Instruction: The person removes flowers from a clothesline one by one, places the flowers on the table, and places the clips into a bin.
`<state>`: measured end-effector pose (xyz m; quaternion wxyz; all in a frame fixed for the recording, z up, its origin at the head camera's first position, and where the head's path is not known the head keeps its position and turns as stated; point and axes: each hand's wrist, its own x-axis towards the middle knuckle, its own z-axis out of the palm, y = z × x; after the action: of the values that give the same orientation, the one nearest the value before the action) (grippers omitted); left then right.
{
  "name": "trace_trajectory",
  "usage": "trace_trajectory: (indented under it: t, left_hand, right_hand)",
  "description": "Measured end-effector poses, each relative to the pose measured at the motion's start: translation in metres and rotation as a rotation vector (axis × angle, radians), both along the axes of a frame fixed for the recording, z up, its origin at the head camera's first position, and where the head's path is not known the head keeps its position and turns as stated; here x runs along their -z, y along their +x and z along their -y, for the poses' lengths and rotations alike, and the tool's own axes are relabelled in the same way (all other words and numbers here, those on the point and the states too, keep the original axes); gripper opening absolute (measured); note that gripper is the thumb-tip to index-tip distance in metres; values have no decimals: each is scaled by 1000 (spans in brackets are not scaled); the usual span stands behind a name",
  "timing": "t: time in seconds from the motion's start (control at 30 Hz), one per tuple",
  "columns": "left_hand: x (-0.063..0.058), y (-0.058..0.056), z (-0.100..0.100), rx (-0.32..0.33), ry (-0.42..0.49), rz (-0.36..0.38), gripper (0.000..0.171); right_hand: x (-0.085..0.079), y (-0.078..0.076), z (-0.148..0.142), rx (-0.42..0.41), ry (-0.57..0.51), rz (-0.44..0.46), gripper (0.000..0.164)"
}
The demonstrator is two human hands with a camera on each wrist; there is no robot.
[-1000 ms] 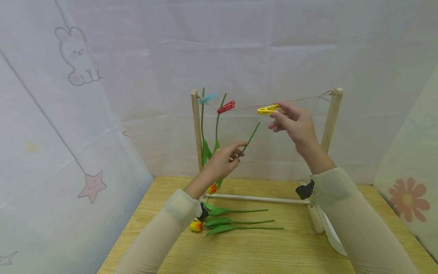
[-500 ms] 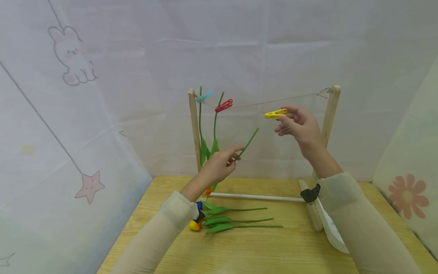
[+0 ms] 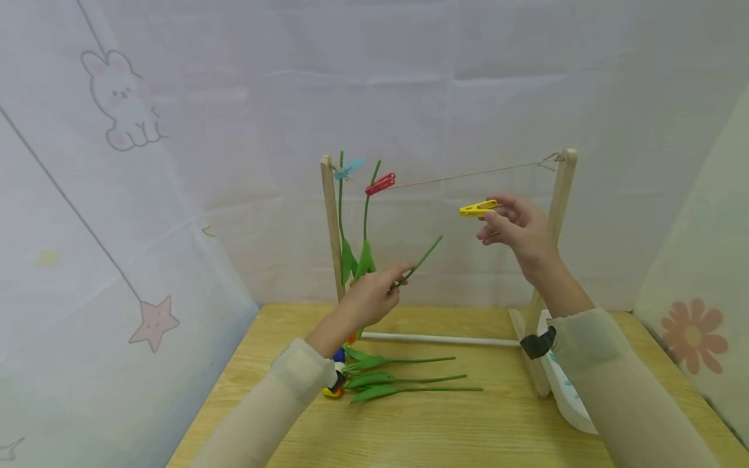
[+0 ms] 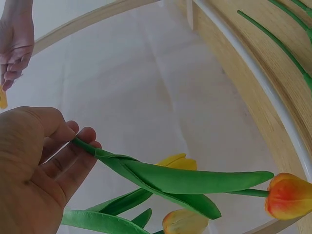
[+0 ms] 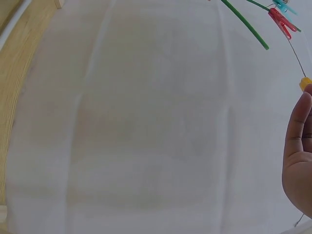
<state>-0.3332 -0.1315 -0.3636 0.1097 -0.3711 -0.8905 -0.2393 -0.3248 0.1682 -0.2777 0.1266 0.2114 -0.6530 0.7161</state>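
Note:
My left hand (image 3: 370, 298) grips an artificial tulip by its green stem (image 3: 428, 250). Its orange-red head (image 4: 288, 196) points downward, as the left wrist view shows. Farther right, and higher, my right hand (image 3: 525, 239) pinches a yellow clothespin (image 3: 477, 208) between thumb and fingers, below the string (image 3: 468, 175) and apart from it. A blue clothespin (image 3: 350, 169) and a red clothespin (image 3: 380, 184) sit on the string at its left end. Each has a tulip stem clipped in it, so two tulips hang head down; my left hand partly hides their lower ends.
Wooden posts (image 3: 563, 195) hold the string at both ends, joined low down by a white rod (image 3: 445, 338). Several tulips (image 3: 374, 379) lie on the wooden table (image 3: 433, 429), heads leftward. A white tray (image 3: 564, 396) stands at right, partly behind my right sleeve.
My right hand has moved right and down with the yellow clothespin, away from the string. My left hand has lowered slightly with the tulip.

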Motion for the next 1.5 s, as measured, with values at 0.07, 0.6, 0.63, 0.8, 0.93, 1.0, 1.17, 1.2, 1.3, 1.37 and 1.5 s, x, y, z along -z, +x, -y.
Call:
trace_trajectory:
  t: [0.07, 0.6, 0.63, 0.8, 0.93, 1.0, 1.17, 1.2, 1.3, 1.37, 1.5]
  left_hand:
    - [3, 2, -1, -2, -21, -15, 54]
    - [29, 26, -6, -49, -349, -607, 66]
    - [31, 27, -6, -40, -348, -613, 66]
    - [40, 37, -6, 15, -355, -651, 72]
    - [45, 46, -8, 29, -373, -733, 72]
    - [48, 47, -9, 20, -374, -765, 68]
    - [61, 47, -9, 0, -390, -793, 64]
    - [64, 48, -9, -2, -405, -796, 65]
    - [72, 47, -7, -7, -439, -794, 68]
    - [76, 48, -6, -11, -460, -791, 69]
    - [83, 47, -6, -2, -472, -770, 68]
  right_hand:
    - [3, 0, -3, 0, 5, 0, 27]
    - [22, 10, -26, 6, -44, 15, 29]
    - [24, 11, -27, 3, -55, 14, 29]
    - [33, 14, -36, -20, -101, 20, 27]
    - [41, 17, -42, -22, -115, 25, 28]
    - [46, 19, -45, -21, -123, 27, 28]
    - [58, 23, -54, -33, -146, 34, 28]
    - [61, 24, -55, -36, -144, 34, 28]
    - [67, 27, -59, -48, -147, 37, 28]
    - [71, 29, -62, -53, -142, 35, 29]
    - [78, 34, -67, -70, -138, 26, 31]
